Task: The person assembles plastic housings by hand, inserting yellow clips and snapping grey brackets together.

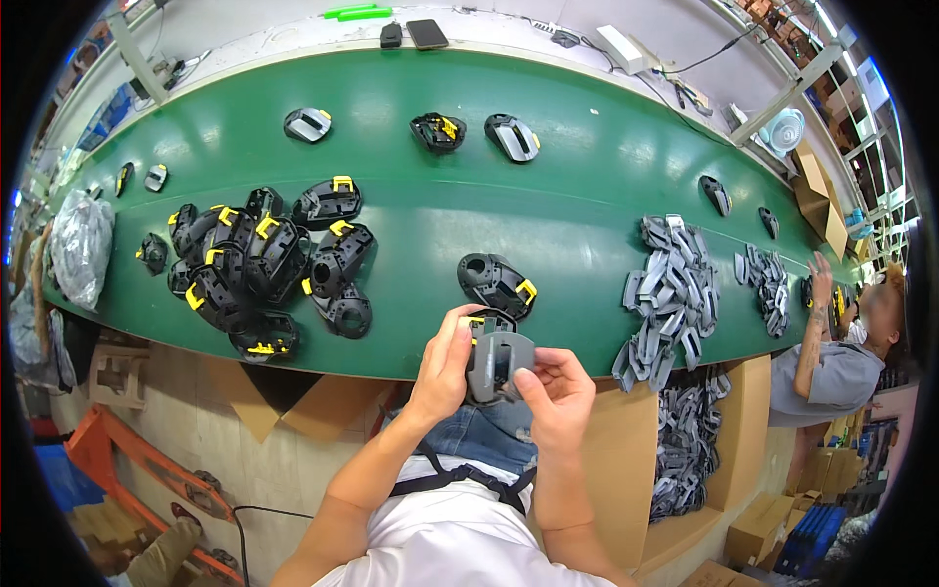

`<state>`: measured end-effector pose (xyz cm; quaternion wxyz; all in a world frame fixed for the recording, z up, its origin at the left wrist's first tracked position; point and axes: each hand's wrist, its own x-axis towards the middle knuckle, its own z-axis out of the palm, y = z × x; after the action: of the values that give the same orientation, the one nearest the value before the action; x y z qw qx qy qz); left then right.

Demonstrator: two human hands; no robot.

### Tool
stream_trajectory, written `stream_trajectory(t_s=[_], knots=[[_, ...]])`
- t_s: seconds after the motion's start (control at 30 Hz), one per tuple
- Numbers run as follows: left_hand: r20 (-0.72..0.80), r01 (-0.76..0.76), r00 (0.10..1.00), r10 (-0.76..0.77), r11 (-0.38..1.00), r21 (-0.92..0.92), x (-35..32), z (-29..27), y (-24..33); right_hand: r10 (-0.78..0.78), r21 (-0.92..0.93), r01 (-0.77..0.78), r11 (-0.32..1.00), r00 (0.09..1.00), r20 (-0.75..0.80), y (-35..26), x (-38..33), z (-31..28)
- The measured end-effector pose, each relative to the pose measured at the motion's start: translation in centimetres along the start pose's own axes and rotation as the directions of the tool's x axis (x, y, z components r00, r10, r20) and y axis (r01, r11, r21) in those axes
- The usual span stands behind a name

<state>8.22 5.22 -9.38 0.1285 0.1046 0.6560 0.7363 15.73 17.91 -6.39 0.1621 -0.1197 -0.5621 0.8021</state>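
Note:
At the near edge of the green table, my left hand (445, 370) is closed round the side of a black computer mouse shell (492, 318) with yellow parts. My right hand (559, 399) pinches a grey mouse cover (513, 362) with a slot in its middle. This cover lies against the shell; whether it is seated cannot be made out. Just beyond my hands lies another black mouse shell (497, 284) with a yellow clip. To the left is a pile of similar black shells (249, 249). A heap of grey covers (675, 293) lies to the right.
Several mice, including a grey-topped mouse (512, 138), are spread along the far half of the green table (421, 215). A cardboard box (616, 460) of grey parts stands by my right side. Farther right, a co-worker (831, 362) sits at the table. A plastic bag (80, 249) lies far left.

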Motion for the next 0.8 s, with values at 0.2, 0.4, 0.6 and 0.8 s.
stream_trajectory(t_s=[0.2,0.4,0.6,0.8], knots=[[0.199,-0.268,0.947,0.253,0.962,0.053,-0.7,-0.6,1.7,-0.015,-0.101,0.01,0.995,0.999,-0.048,0.1,-0.4,0.2],[0.237,-0.353,0.917,0.32,0.929,0.11,-1.5,-0.9,2.2,-0.132,-0.138,0.133,0.982,0.991,0.019,0.0,-0.8,-0.4],[0.214,-0.365,0.919,0.333,0.921,0.137,-1.7,-0.8,1.8,-0.178,0.004,0.178,0.984,0.983,0.038,-0.9,-1.5,-1.4],[0.201,-0.457,0.886,0.419,0.862,0.218,-1.6,0.0,2.1,-0.065,-0.075,0.066,0.995,0.998,0.009,-0.2,-1.1,-0.8]])
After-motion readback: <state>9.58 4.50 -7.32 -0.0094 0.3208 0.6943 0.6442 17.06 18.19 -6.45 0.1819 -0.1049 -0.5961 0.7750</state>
